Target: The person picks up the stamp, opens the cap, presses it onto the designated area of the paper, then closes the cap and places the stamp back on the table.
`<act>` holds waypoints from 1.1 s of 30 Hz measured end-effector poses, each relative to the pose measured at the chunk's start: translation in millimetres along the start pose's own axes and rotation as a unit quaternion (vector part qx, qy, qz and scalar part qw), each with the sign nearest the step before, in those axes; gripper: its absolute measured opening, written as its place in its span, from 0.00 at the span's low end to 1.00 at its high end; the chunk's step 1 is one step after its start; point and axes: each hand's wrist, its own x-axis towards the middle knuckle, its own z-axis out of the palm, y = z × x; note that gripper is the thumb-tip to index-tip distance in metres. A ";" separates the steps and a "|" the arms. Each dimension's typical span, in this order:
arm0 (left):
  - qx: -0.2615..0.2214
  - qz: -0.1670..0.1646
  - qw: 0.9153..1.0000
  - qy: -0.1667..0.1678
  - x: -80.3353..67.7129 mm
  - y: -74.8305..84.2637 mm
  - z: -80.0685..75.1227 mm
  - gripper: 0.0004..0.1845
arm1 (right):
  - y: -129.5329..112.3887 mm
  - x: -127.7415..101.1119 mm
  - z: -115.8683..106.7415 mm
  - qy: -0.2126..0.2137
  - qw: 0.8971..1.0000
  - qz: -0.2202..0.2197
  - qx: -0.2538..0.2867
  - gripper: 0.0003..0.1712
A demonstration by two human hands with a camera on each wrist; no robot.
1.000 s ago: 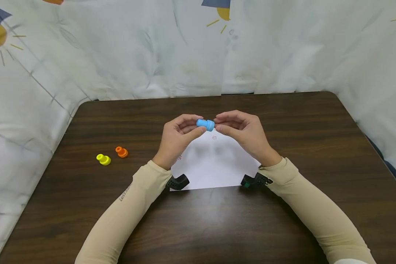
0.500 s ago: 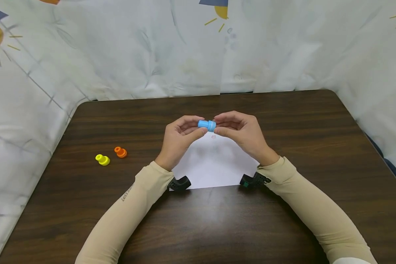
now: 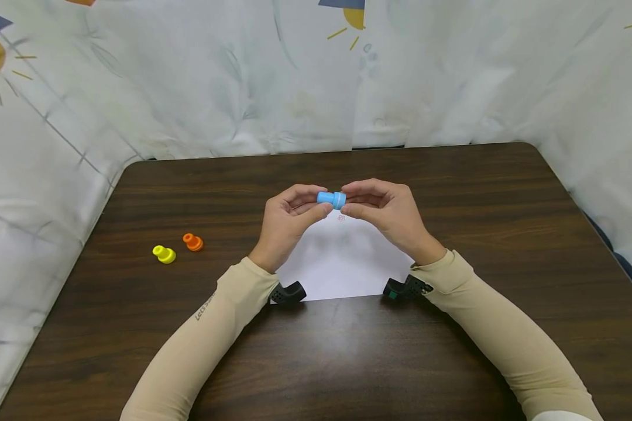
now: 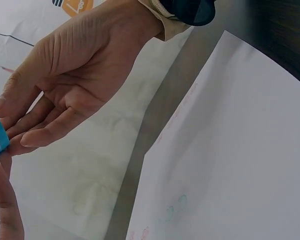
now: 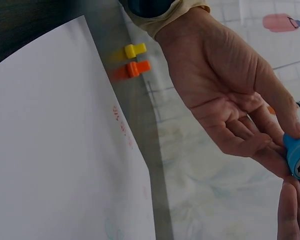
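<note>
A blue toy stamp (image 3: pixel 332 199) lies sideways between my two hands above the top of a white sheet of paper (image 3: pixel 342 263). My left hand (image 3: pixel 287 222) pinches its narrower handle end between thumb and fingers. The thumb and fingertips of my right hand (image 3: pixel 384 210) pinch the wide end, where a pale line runs round. The right wrist view shows a football picture on the wide end of the blue stamp (image 5: pixel 299 155). Part of the stamp is cut off in both wrist views.
A yellow stamp (image 3: pixel 164 254) and an orange stamp (image 3: pixel 193 242) stand to the left on the dark wooden table (image 3: pixel 337 356). Red prints (image 5: pixel 121 125) and faint green marks (image 4: pixel 176 207) show on the paper. A pale patterned curtain (image 3: pixel 242 88) hangs behind the table.
Both hands stay over the paper. The blue stamp and my left hand have shifted slightly to the right, bringing the wide end in between my right thumb and fingertips.
</note>
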 end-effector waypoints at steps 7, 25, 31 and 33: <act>0.003 0.004 1.000 -0.003 0.2 0.1 0.3 0.23 | -0.4 -1.0 -0.6 0.004 1.000 -0.002 -0.019 0.19; 0.001 0.019 1.000 0.003 -0.1 -0.1 1.0 0.17 | -0.5 -2.3 1.7 0.011 1.000 -0.012 -0.001 0.19; 0.002 0.018 1.000 0.008 -0.4 0.9 1.4 0.18 | -0.2 -1.8 2.4 0.011 1.000 -0.015 0.003 0.19; 0.001 0.019 1.000 0.009 -0.6 1.3 1.6 0.18 | -0.2 -1.7 2.7 0.012 1.000 -0.015 0.004 0.19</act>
